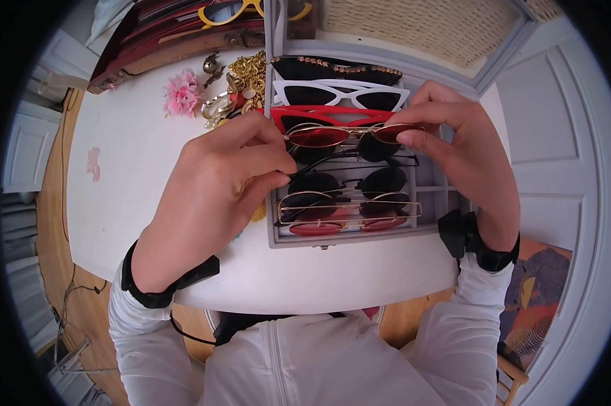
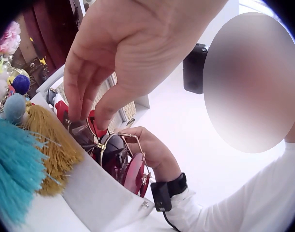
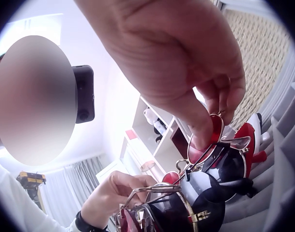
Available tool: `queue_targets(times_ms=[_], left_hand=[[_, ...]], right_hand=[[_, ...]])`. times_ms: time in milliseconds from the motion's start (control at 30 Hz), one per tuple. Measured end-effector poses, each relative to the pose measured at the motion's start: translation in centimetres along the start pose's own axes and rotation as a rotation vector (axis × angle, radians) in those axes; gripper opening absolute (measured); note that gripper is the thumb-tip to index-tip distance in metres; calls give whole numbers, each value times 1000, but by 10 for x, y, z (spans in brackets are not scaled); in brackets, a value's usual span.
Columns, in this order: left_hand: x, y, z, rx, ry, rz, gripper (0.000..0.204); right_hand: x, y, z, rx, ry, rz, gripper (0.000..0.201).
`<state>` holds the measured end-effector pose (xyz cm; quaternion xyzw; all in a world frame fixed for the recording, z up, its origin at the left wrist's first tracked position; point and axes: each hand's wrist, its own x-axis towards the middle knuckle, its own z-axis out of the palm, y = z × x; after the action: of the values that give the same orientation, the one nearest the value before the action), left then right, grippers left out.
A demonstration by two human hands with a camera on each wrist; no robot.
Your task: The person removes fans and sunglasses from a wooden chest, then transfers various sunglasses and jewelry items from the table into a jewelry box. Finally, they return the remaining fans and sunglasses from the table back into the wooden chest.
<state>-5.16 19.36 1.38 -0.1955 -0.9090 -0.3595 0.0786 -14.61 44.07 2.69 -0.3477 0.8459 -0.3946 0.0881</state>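
A grey sunglasses case [image 1: 273, 233] lies open on the white table. Over its rows, my right hand [image 1: 464, 135] pinches the right lens of thin gold-framed sunglasses with red lenses [image 1: 317, 136]. On the other side my left hand [image 1: 217, 166] has thumb and fingertips together at a thin dark temple arm [image 1: 305, 167] by the left lens. Behind these sit red cat-eye sunglasses [image 1: 298, 116], white sunglasses [image 1: 346, 97] and a dark studded pair [image 1: 336, 70]. Nearer me are round black sunglasses [image 1: 383, 181], a gold-framed pair [image 1: 420, 206] and a pink-lensed pair [image 1: 315, 229].
Left of the case are gold chains [image 1: 250, 71] and a pink flower [image 1: 181, 93]. A dark red box [image 1: 177, 51] holds yellow sunglasses [image 1: 214, 15] at the back. Teal [image 2: 16, 164] and mustard tassels [image 2: 53, 150] hang beside the case. Its lid [image 1: 484, 74] stands raised behind.
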Motion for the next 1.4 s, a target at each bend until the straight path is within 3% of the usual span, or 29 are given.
queue_targets(times_ms=[400, 467, 967, 1100, 1167, 1400], left_hand=[[2, -1, -1, -101, -85, -65, 15], [3, -1, -1, -78, -81, -55, 15], [4, -4, 1, -68, -57, -4, 15], [4, -7, 1, -76, -59, 25, 17], [3, -5, 1, -163, -49, -50, 19], [-2, -37, -70, 81, 62, -48, 23]], right_hand=[[1, 3, 1, -51, -19, -41, 18], [1, 4, 1, -194, -57, -198, 18], [-3, -5, 5, -154, -119, 116, 10], [-3, -4, 5, -197, -109, 62, 10], [-4, -5, 5, -190, -70, 37, 9], [-9, -15, -9, -181, 52, 42, 8]])
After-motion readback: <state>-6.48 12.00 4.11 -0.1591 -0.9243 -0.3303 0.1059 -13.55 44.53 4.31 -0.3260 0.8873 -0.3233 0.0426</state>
